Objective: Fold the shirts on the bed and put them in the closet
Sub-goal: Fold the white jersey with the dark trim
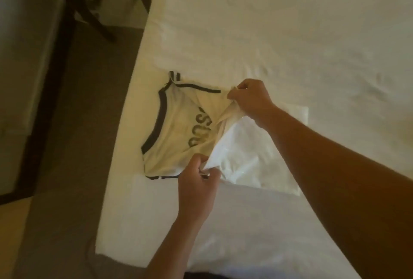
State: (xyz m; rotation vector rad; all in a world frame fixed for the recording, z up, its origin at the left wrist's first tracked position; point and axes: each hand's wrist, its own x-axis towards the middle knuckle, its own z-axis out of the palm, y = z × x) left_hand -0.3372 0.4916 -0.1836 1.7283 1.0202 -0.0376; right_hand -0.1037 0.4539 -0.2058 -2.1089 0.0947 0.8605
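Two bare forearms are seen; left hand (pixel 196 186) and right hand (pixel 252 99) are ungloved. No sleeves are visible.

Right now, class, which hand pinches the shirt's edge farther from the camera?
The right hand, at the far edge of the shirt; the left hand pinches the near edge.

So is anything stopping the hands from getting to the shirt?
No. Both hands already have it: the left hand pinches the near edge of the shirt, the right hand pinches the far edge. Nothing lies between. The closet isn't in view, so that path cannot be judged.
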